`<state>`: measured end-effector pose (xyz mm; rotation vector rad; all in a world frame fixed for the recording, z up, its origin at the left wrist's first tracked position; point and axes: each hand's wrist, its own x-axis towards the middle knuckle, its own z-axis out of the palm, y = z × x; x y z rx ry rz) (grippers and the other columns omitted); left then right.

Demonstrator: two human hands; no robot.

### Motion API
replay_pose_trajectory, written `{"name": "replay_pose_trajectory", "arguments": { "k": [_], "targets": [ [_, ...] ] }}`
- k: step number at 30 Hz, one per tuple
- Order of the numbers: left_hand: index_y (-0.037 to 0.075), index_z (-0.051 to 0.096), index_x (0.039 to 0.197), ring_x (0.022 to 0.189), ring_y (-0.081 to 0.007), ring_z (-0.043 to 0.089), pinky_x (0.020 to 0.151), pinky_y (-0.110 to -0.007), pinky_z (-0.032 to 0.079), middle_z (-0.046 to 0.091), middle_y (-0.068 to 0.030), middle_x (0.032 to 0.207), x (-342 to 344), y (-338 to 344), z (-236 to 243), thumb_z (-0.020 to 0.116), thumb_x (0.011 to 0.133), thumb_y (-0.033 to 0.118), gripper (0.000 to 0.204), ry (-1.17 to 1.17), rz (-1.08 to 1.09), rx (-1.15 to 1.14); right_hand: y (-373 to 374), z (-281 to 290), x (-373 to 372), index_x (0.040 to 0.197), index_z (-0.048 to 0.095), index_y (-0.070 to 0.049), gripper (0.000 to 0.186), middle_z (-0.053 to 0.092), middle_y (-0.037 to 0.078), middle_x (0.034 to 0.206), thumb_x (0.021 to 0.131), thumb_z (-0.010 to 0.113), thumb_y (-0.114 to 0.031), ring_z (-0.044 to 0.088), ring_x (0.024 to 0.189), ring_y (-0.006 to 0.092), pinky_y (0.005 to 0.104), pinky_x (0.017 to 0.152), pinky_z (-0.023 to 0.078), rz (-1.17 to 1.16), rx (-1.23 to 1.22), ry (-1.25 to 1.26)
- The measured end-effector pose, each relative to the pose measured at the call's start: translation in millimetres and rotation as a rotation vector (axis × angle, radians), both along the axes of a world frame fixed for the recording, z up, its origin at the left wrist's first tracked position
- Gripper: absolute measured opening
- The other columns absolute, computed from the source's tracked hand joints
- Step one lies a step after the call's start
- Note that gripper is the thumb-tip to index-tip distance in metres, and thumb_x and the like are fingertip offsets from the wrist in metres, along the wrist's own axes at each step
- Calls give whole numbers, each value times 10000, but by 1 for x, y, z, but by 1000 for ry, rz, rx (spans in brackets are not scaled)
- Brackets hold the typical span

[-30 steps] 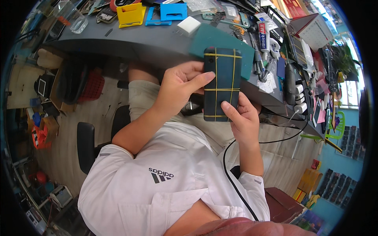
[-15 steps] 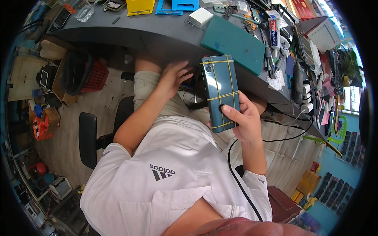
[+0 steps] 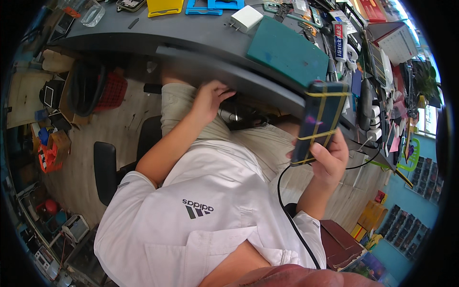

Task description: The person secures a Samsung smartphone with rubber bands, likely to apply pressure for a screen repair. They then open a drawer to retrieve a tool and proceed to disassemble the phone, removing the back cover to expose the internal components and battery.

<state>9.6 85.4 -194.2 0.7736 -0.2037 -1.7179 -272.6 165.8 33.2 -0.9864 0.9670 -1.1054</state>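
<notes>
My right hand (image 3: pixel 331 155) is closed round the lower part of a dark blue smartphone (image 3: pixel 315 115). Yellow rubber bands are wrapped lengthwise and crosswise about the phone, which is held upright and tilted in front of the desk's right part. Over my lap, my left hand (image 3: pixel 209 100) has its fingers bent at the lower edge of a grey drawer front (image 3: pixel 239 79) under the desktop. The fingertips are partly hidden there, and the drawer front is smeared by motion.
On the grey desk (image 3: pixel 181 28) lie a green mat (image 3: pixel 287 50), a white charger plug (image 3: pixel 246 19), and yellow (image 3: pixel 165 6) and blue (image 3: pixel 210 6) stands. Tools and a glue tube (image 3: pixel 340 40) crowd its right side. A black cable (image 3: pixel 289 215) runs past my right arm. A red basket (image 3: pixel 112 91) stands left.
My right hand has carried the phone to the right and tilted it. My left hand's fingers have gone from spread to bent at the drawer front, which now stands out from the desk.
</notes>
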Motion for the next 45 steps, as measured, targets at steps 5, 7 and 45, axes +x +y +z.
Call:
{"name": "replay_pose_trajectory", "arguments": {
  "k": [5,7,45],
  "targets": [
    [-61,684,1095,1147,-313,692,1099,-530,537,717,-171,1138,23,56,4,578,911,-26,216,19,-37,15,-4,-8,-44,1328,486,143,517,704,322,1068,903,707,-51,761,909,439,600,706,682,-28,-226,88],
    [-67,688,1121,1177,-315,686,1108,-510,533,719,-174,1177,25,71,27,592,929,-15,221,-33,-96,72,-1,-3,-52,1332,505,152,520,712,316,1100,897,721,-34,768,924,422,584,747,680,-38,-229,91],
    [3,628,1273,1149,-215,697,1027,-360,581,692,-114,1237,88,158,36,691,998,70,290,-197,-223,384,-60,-28,63,1374,597,36,476,658,223,1400,909,596,-68,677,1258,381,475,1035,568,741,-1129,1389]
  ]
}}
